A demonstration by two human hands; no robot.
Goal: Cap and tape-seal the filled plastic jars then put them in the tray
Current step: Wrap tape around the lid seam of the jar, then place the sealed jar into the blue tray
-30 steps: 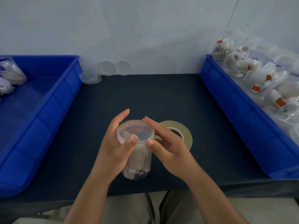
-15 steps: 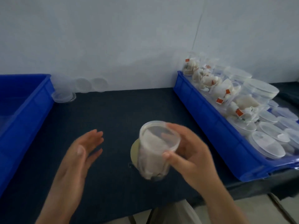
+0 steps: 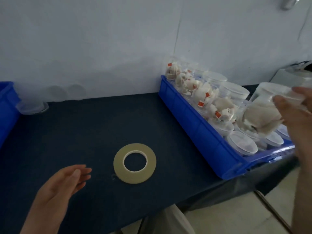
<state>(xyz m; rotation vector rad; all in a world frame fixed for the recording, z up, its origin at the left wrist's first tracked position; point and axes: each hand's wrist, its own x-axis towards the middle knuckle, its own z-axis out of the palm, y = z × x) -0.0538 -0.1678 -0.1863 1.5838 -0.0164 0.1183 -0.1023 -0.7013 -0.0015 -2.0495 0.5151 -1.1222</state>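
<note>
My right hand [image 3: 297, 122] grips a capped clear plastic jar [image 3: 263, 112] filled with pale sachets, tilted in the air over the near end of the blue tray [image 3: 199, 130] on the right. That tray holds several filled jars and capped jars with round clear lids. My left hand [image 3: 60, 184] hovers above the dark table [image 3: 84, 135] at the lower left, fingers straight and holding nothing. A flat roll of yellowish tape [image 3: 135, 163] lies on the table between the two hands.
A second blue tray [image 3: 6, 105] shows at the far left edge. Loose clear lids [image 3: 32, 107] lie by the wall at the back left, with round lids [image 3: 65, 91] leaning against the white wall. The table's front edge runs diagonally at the lower right.
My right hand has carried the jar from the table's middle to the right, over the right tray. My left hand let go of it and stays low at the left. The view swung right.
</note>
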